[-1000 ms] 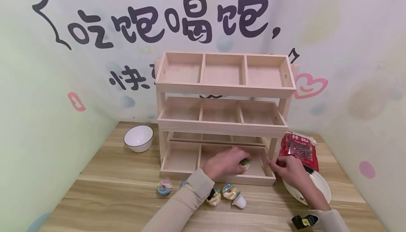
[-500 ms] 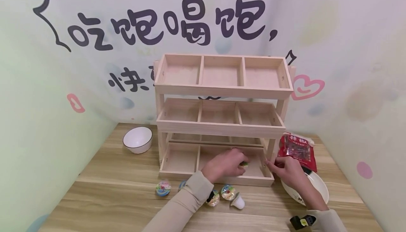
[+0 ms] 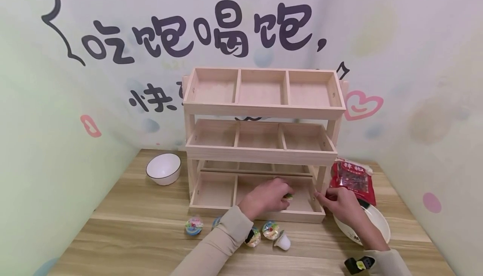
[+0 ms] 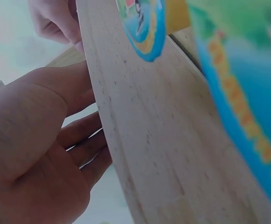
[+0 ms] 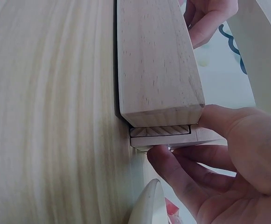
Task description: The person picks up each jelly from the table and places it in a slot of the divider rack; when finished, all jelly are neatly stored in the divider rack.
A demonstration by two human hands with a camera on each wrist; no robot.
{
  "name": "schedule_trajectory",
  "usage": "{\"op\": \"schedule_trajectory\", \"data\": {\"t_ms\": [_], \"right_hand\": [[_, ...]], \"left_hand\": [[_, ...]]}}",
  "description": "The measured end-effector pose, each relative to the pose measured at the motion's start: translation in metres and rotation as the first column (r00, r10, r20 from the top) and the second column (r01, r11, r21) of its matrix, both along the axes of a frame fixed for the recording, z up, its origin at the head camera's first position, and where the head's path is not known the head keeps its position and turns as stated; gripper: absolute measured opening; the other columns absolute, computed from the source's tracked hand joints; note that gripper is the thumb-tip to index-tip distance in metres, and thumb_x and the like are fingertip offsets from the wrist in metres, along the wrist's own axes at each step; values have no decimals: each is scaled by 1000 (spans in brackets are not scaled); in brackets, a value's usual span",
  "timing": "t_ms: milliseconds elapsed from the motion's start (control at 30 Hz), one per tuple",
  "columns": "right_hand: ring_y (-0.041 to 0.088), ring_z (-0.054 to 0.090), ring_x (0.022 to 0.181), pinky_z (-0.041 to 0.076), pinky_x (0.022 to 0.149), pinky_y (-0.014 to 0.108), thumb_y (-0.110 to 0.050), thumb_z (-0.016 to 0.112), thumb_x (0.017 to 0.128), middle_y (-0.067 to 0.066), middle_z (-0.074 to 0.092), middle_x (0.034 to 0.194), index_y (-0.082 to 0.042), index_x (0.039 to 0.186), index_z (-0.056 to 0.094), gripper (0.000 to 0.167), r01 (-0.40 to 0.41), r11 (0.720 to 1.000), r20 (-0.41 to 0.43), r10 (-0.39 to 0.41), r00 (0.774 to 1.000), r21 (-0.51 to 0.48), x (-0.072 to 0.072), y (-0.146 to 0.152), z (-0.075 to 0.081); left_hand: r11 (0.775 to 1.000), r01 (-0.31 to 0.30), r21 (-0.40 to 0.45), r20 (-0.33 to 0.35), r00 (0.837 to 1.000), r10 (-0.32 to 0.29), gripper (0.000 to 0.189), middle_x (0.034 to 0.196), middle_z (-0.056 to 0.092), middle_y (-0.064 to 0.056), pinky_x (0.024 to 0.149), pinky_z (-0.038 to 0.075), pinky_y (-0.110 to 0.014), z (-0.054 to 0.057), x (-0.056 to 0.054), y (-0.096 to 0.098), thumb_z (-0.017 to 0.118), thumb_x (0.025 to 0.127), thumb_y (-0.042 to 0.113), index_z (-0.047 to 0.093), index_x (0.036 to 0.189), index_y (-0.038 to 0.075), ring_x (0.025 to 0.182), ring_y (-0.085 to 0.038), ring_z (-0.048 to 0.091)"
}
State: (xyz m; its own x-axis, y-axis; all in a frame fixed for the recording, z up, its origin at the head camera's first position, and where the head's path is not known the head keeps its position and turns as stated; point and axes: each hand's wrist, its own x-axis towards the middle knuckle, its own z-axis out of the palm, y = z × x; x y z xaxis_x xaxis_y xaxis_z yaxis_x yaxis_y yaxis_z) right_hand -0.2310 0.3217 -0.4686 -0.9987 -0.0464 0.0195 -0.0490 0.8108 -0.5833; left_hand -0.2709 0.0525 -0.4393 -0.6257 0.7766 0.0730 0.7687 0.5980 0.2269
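A three-tier wooden rack (image 3: pixel 260 157) stands on the table, with divided trays. My left hand (image 3: pixel 268 196) reaches into the bottom tray (image 3: pixel 215 190), its curled fingers round a small jelly cup (image 3: pixel 288 196) that is mostly hidden. In the left wrist view, its fingertips pass behind the tray's front board (image 4: pixel 140 121). At the tray's right end, my right hand (image 3: pixel 341 204) pinches the end board, thumb inside and fingers outside, as the right wrist view shows. Several jelly cups (image 3: pixel 271 230) lie before the rack, one white cup (image 3: pixel 282 241) on its side.
A white bowl (image 3: pixel 164 168) with a dark rim stands left of the rack. On the right lie a red bag of dried chillies (image 3: pixel 353 179) and a white plate (image 3: pixel 379 225), partly under the right forearm. A printed wall (image 3: pixel 407 58) rises behind the table.
The left hand has lowered slightly in the bottom tray, and less of the jelly cup shows beside its fingers. The right hand keeps its hold. The head view has shifted slightly.
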Motion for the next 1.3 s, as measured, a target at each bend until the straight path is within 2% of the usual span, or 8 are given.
{"op": "schedule_trajectory", "data": {"t_ms": [267,400,500,633,733,933,1033,1300], "right_hand": [[18,63,82,51,65,28,-41,75,102,8,81,97,-5,112,83,38,-2,1000,-10,2,1000,-2,-2,-1,-1],[19,64,83,53,67,27,-40,75,103,9,82,99,-4,113,83,38,-6,1000,-11,6,1000,-1,-2,-2,-3],[19,65,84,54,68,27,-40,75,103,9,82,100,-4,113,83,38,-9,1000,-8,9,1000,-1,-2,-4,-3],[19,64,83,53,66,27,-40,75,103,9,82,99,-5,113,83,38,-12,1000,-5,12,1000,-5,-2,-5,-2],[19,63,81,53,66,28,-41,75,103,8,81,96,-5,112,83,38,-12,1000,-1,12,1000,-3,-2,-5,-2],[17,61,78,50,65,28,-43,74,103,3,80,89,-5,108,84,39,-4,1000,-2,4,1000,23,-1,-4,0],[17,59,77,48,63,28,-43,74,103,1,78,86,-6,107,84,38,-1,1000,-3,1,1000,29,0,-2,1],[17,58,76,45,63,27,-43,74,103,1,77,83,-6,107,84,39,2,999,-2,-2,1000,33,-1,0,-1]], "left_hand": [[1000,15,14,1,1000,-15,13,83,58,6,59,36,-17,-4,-2,-3,78,97,16,77,109,13,70,-5,47],[1000,-3,-4,-7,1000,3,20,98,66,4,64,44,-17,-3,3,-7,77,101,21,74,118,13,77,-4,53],[1000,-20,-8,-36,999,20,38,126,71,1,83,56,-17,-1,12,-11,73,104,29,68,138,13,99,-5,66],[999,5,37,-99,995,-1,53,151,64,-5,109,55,-24,2,30,-21,69,107,34,58,154,12,129,-14,67],[995,59,76,-163,985,-46,50,149,67,-5,110,55,-25,0,45,-32,69,107,32,60,152,12,130,-15,68],[978,170,123,-259,957,-134,38,139,72,2,113,53,-26,-16,70,-52,70,106,27,68,142,17,131,-13,67],[971,192,141,-269,952,-149,32,136,72,6,111,53,-23,-23,77,-59,69,106,29,71,137,20,128,-10,67],[975,184,128,-212,965,-154,31,132,74,9,109,53,-20,-30,83,-64,62,111,39,73,134,22,125,-6,67]]}}
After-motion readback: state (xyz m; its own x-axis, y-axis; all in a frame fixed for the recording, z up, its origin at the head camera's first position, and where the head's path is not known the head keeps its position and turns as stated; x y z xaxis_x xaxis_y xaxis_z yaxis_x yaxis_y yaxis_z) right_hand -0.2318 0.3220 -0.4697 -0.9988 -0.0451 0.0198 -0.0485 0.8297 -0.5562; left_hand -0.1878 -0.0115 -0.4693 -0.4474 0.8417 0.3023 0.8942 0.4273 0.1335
